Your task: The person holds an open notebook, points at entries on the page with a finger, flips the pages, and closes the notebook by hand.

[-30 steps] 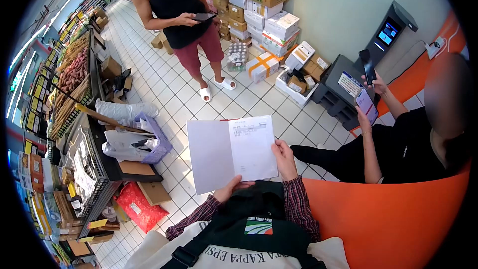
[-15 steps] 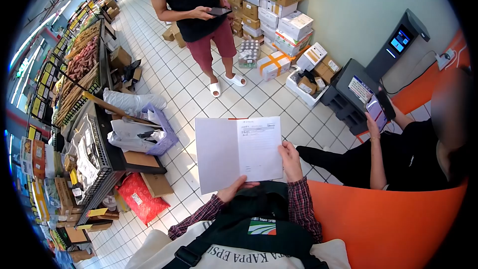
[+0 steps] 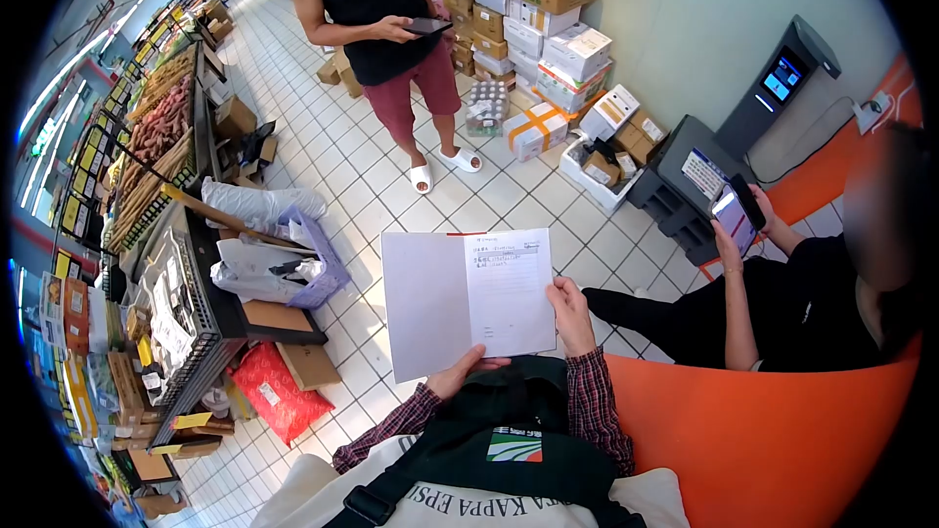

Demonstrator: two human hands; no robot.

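An open booklet (image 3: 511, 303) with a white cover spread is held in front of my body. Its left side is blank, while the right page carries a few lines of print or writing near the top, too small to read. My left hand (image 3: 464, 372) grips the bottom edge near the fold, thumb on top of the paper. On the right edge, my right hand (image 3: 570, 317) pinches the page with the thumb in front and the other fingers mostly behind.
A standing person (image 3: 381, 39) holds a dark tablet or phone (image 3: 428, 26). At right, a seated person (image 3: 782, 303) holds a phone (image 3: 734, 215). Stacked boxes (image 3: 577, 49) line the wall. Produce shelves (image 3: 161, 127) and a purple basket (image 3: 323, 279) are left; an orange surface (image 3: 743, 430) lies right.
The booklet and both my hands stay almost still. The seated person's phone and hand have shifted slightly to the left.
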